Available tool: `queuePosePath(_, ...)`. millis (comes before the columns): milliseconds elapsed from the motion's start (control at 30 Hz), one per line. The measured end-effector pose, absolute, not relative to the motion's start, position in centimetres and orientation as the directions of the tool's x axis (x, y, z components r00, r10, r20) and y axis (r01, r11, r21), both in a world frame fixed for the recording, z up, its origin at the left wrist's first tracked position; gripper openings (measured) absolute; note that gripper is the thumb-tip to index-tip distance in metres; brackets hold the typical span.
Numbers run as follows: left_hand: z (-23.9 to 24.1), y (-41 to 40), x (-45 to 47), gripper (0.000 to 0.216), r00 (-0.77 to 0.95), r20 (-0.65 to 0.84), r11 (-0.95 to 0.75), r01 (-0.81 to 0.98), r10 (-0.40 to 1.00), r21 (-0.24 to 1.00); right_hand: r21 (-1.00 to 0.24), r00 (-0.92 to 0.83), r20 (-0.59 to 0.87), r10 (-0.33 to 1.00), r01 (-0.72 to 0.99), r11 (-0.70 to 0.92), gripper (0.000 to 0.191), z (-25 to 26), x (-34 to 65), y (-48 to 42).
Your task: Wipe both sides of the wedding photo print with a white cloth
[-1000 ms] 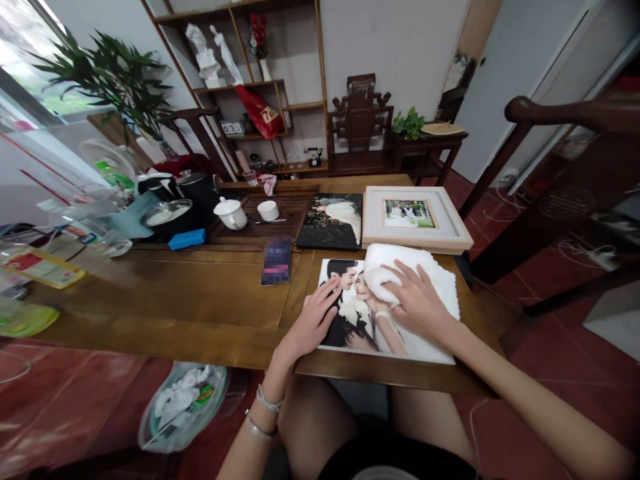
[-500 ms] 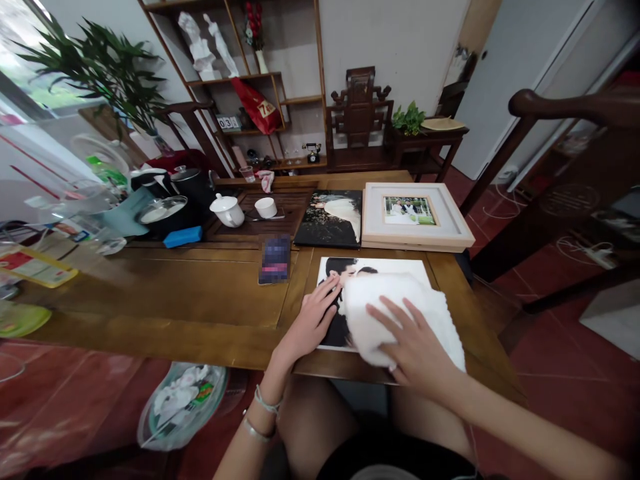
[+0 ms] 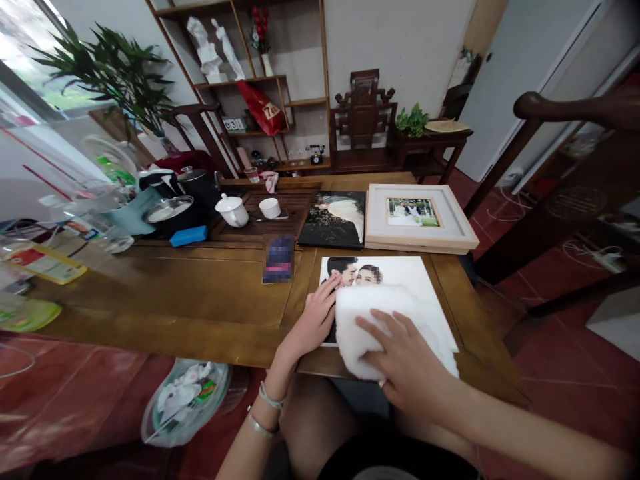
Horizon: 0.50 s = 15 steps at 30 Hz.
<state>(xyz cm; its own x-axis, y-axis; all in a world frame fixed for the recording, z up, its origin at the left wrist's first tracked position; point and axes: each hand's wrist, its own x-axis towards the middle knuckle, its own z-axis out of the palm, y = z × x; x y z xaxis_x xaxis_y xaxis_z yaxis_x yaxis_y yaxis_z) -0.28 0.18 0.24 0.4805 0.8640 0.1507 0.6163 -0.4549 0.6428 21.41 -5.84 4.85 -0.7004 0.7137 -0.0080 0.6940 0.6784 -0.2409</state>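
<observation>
A photo panel (image 3: 411, 271) with a printed portrait of two people lies flat at the table's front edge. My left hand (image 3: 320, 313) rests on its left side, fingers stretched out and pressing lightly, holding nothing. Over the lower part of the panel spreads a white towel (image 3: 355, 310). My right hand (image 3: 400, 350) is on the towel, fingers bent and pressed into the cloth, the thumb partly hidden. The towel covers much of the portrait's lower half.
Behind the panel lie a dark photo panel (image 3: 336, 219) and a pale wooden picture frame (image 3: 420, 241). A phone (image 3: 278, 259), blue sponge (image 3: 189, 236), lidded white cup (image 3: 232, 211) and dark kettle (image 3: 197, 190) stand leftward. Below is a lined waste bin (image 3: 223, 387).
My right hand has slid the towel toward me and slightly left, uncovering more of the portrait's upper part. My left hand stays on the panel. The view has shifted slightly.
</observation>
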Motion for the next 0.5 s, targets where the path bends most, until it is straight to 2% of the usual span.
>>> queuePosePath(133,-0.1,0.2,-0.3,0.048,0.475,0.166,-0.461,0.617,0.864,0.637,-0.143,-0.544,0.056,0.837,0.825,0.546,0.043,4.8,23.0,-0.9)
queuePosePath(233,-0.2,0.2,-0.3,0.048,0.472,0.171,-0.462,0.615,0.865,0.639,-0.092,-0.474,0.092,0.876,0.872,0.482,0.043,4.4,22.6,0.8)
queuePosePath(500,0.2,0.2,-0.4,0.051,0.491,0.168,-0.471,0.598,0.855,0.648,-0.237,-0.723,0.001,0.691,0.671,0.702,0.024,4.1,19.3,-8.0)
